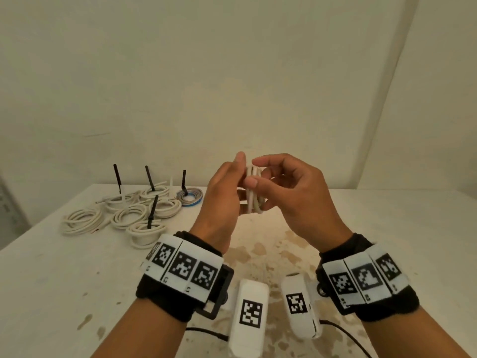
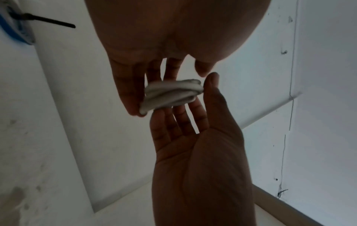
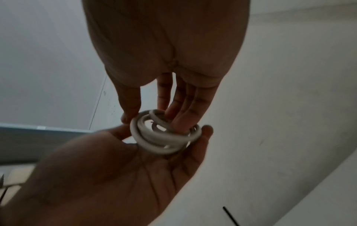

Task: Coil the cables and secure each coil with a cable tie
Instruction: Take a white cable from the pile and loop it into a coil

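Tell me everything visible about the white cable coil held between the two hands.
The white cable coil is a small bundle of several round loops of smooth, plastic-looking cord, loosely stacked and not quite aligned. It is held in the air above the table, standing on edge in the head view. The left hand cradles it against palm and fingers; the right hand has fingers pushed through its centre and its thumb on the outside. No cable tie shows on it.

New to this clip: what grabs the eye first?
Both hands, raised over the stained table, hold a small white cable coil between them: left hand against one side, right hand with fingers through its loops. At far left lie finished coils bound with upright black cable ties.
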